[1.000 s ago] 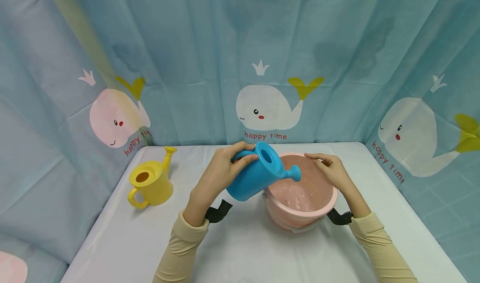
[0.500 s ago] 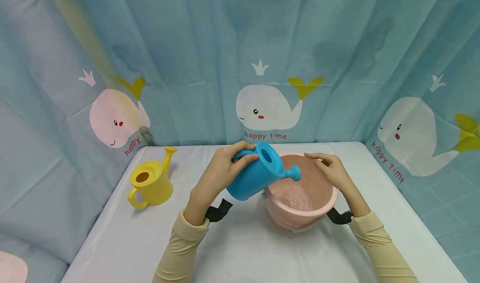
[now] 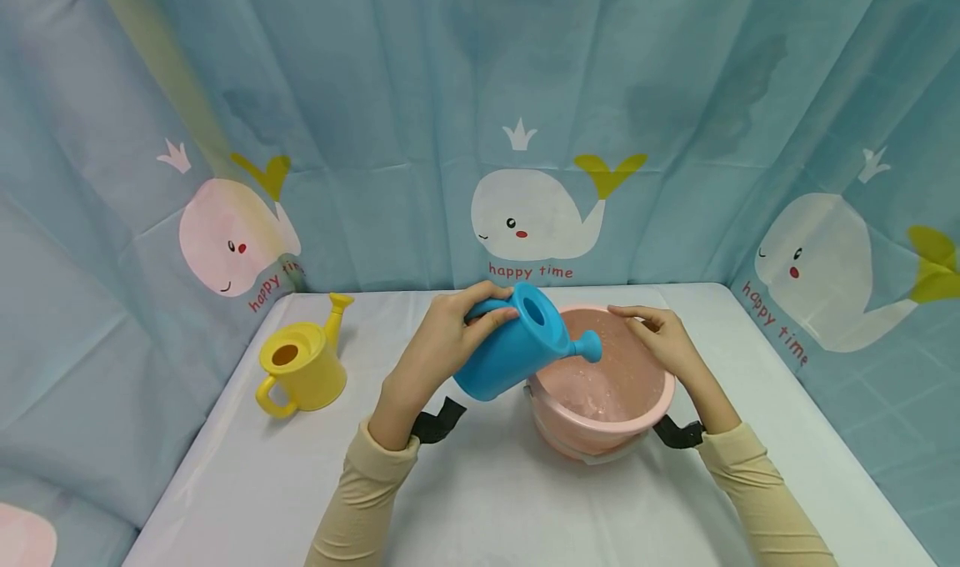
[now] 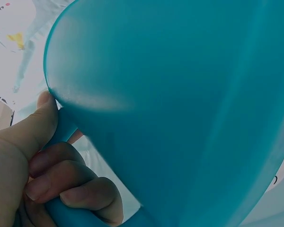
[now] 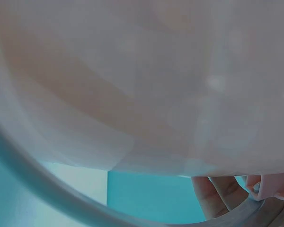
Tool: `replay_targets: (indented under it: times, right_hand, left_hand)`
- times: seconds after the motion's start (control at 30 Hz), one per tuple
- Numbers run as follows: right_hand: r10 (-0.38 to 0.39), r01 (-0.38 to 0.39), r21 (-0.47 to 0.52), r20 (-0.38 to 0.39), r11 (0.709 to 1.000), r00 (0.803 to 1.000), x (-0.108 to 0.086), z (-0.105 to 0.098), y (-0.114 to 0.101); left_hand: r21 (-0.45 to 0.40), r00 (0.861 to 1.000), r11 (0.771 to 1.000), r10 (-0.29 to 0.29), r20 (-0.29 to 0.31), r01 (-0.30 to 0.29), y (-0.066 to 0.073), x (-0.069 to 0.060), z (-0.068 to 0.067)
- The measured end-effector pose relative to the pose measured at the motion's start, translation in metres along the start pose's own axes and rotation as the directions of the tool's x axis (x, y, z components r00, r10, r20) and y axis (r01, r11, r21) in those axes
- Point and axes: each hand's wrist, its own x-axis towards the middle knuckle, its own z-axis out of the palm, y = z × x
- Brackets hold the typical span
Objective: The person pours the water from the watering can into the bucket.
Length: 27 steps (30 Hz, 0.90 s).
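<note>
My left hand (image 3: 442, 333) grips the handle of a blue watering can (image 3: 502, 354). The can is tilted to the right, its spout over the opening of a pink bucket (image 3: 596, 427). Rippled water shows at the bottom of the bucket. In the left wrist view, curled fingers (image 4: 68, 177) wrap the handle and the thumb lies along its upper end. My right hand (image 3: 667, 346) holds the bucket's far right rim. The bucket's wall (image 5: 146, 85) fills most of the right wrist view, with that hand's fingers (image 5: 210, 196) partly hidden behind it.
A yellow watering can (image 3: 307, 371) stands upright at the table's left side. White cloth covers the table (image 3: 480, 509). Blue curtains (image 3: 420, 133) with printed whales enclose the back and both sides.
The ripples in the bucket's water have shifted, spreading and then shrinking. Both hands, the blue watering can and the bucket hold nearly the same place.
</note>
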Motion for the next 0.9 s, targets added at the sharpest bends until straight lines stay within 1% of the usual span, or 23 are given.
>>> replay_targets:
  times: [0.13, 0.2, 0.27, 0.43, 0.5, 0.73, 0.8, 0.9]
  right_hand:
    - [-0.003, 0.003, -0.001, 0.002, 1.0, 1.0, -0.003, -0.001, -0.017]
    - [-0.007, 0.007, -0.005, -0.001, 1.0, 1.0, -0.004, -0.001, -0.019]
    - [-0.012, 0.012, 0.0, -0.001, 1.0, 1.0, -0.003, -0.001, -0.017]
    - [-0.02, 0.02, 0.006, -0.005, 1.0, 1.0, 0.002, 0.0, 0.008]
    - [-0.02, 0.02, 0.003, -0.006, 1.0, 1.0, 0.003, 0.0, 0.015]
    - [-0.027, 0.027, 0.031, 0.0, 0.999, 1.0, -0.003, -0.001, -0.016]
    - [-0.024, 0.024, 0.03, -0.006, 0.999, 1.0, -0.002, -0.001, -0.01]
    - [-0.014, 0.014, 0.013, -0.009, 1.0, 1.0, 0.0, 0.0, 0.003]
  left_hand:
    - [-0.003, 1.0, 1.0, -0.004, 0.002, 0.004, 0.001, 0.0, 0.0]
    - [-0.004, 1.0, 1.0, -0.007, 0.004, 0.007, 0.001, 0.0, 0.0]
    - [-0.005, 1.0, 1.0, -0.013, 0.007, 0.013, 0.001, 0.0, 0.0]
    - [-0.005, 1.0, 1.0, -0.013, 0.01, 0.013, 0.003, 0.0, 0.0]
    - [-0.003, 1.0, 1.0, -0.011, 0.01, 0.011, 0.003, 0.001, 0.0]
    - [-0.003, 1.0, 1.0, -0.025, 0.017, 0.025, 0.003, 0.002, 0.0]
    - [-0.003, 1.0, 1.0, -0.025, 0.018, 0.025, 0.003, 0.002, 0.0]
    - [-0.005, 1.0, 1.0, -0.025, 0.018, 0.026, 0.003, 0.003, 0.001]
